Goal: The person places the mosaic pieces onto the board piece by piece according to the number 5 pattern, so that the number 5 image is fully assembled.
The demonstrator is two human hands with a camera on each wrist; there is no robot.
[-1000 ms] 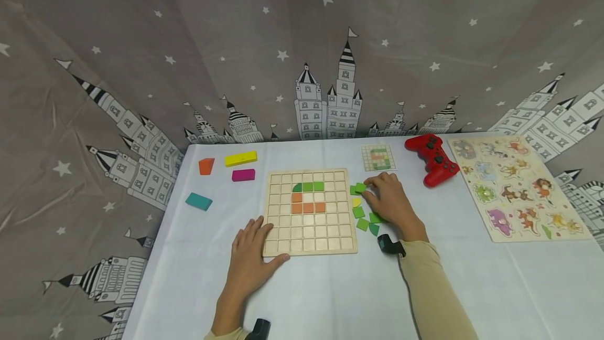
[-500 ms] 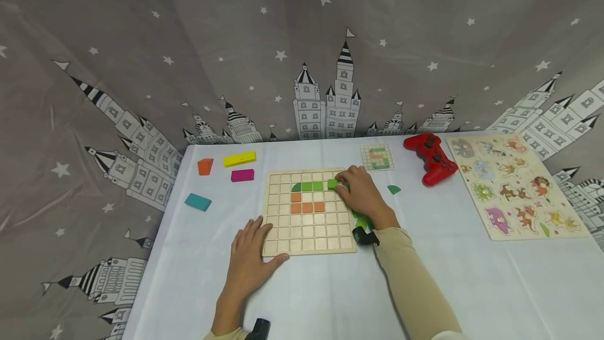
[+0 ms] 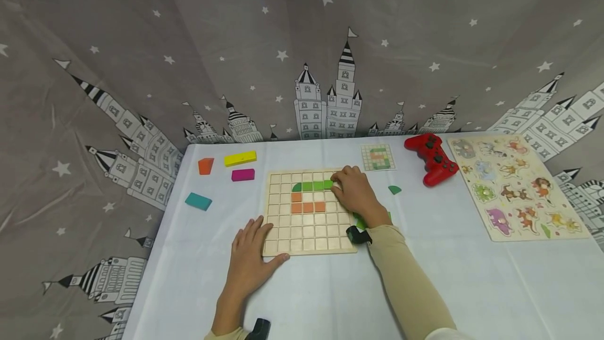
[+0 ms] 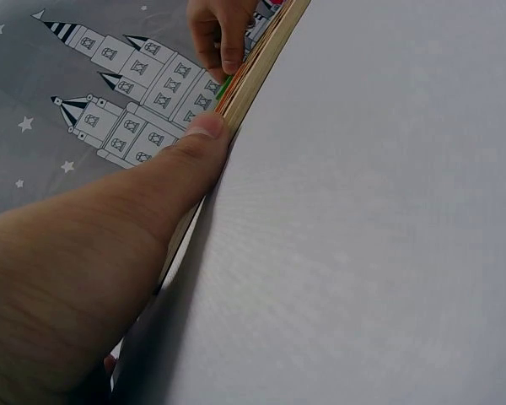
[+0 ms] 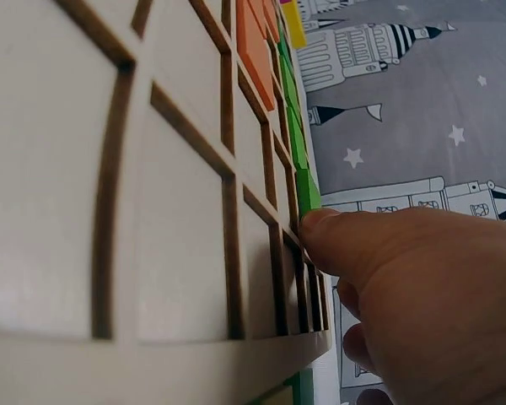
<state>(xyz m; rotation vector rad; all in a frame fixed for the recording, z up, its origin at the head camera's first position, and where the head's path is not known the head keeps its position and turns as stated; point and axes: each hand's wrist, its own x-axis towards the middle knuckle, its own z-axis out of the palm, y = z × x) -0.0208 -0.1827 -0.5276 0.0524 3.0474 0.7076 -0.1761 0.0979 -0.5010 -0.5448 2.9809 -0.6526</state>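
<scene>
A wooden grid board point(image 3: 302, 248) lies on the table, bearing a row of green tiles above several orange tiles point(image 3: 308, 207). My right hand point(image 3: 355, 192) pinches a green square tile point(image 3: 328, 184) at the right end of that row, against the neighbouring green tile. In the right wrist view, the thumb point(image 5: 337, 232) touches this tile point(image 5: 308, 192); the other fingers are partly hidden. With fingers spread, my left hand point(image 3: 250, 256) rests at the board's lower left corner, thumb along its near edge. Loose green tiles point(image 3: 360, 221) lie partly hidden under the right wrist.
Beyond the board lies a small pattern card point(image 3: 378, 157). A red game controller point(image 3: 431, 159) and an animal puzzle board point(image 3: 514, 188) are at right, near a green quarter-circle tile point(image 3: 394, 189). Yellow point(image 3: 240, 158), magenta point(image 3: 243, 174), orange point(image 3: 205, 166) and teal point(image 3: 198, 201) blocks lie at left.
My right hand has carried a green square tile left from the loose pile onto the board, up to the green row. A green quarter-circle tile has come into sight. The left hand stays put.
</scene>
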